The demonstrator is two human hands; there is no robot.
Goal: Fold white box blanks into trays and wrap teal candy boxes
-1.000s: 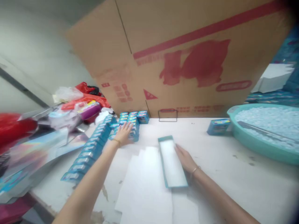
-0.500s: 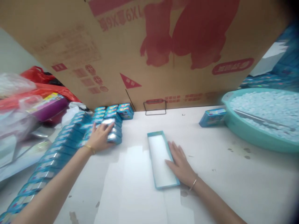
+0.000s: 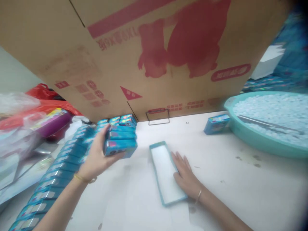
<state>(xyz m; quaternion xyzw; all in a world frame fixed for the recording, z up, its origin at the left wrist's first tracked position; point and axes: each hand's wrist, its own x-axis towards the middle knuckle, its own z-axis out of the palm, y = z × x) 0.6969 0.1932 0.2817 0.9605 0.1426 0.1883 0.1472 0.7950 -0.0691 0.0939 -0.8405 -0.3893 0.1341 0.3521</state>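
Note:
My left hand [image 3: 97,157] grips a small stack of blue boxes [image 3: 121,142], raised above the white table. Behind and left of it stand more blue boxes [image 3: 115,120], and a long row of blue boxes [image 3: 50,183] runs down toward the lower left. A shallow tray with a light blue rim [image 3: 157,179] and a white inside lies on the table. Against the tray's right side rests my right hand [image 3: 185,176], its fingers apart and nothing held.
A large cardboard box [image 3: 115,64] stands at the back, with a wire stand [image 3: 158,122] before it. On the right, a teal basin [image 3: 260,141] of pale pieces sits beside one blue box [image 3: 216,124]. Plastic bags [image 3: 16,112] lie at the left.
My left hand has lifted several blue boxes off the group and turned them, bringing them slightly right. My right hand has stayed beside the tray. The view has shifted a little.

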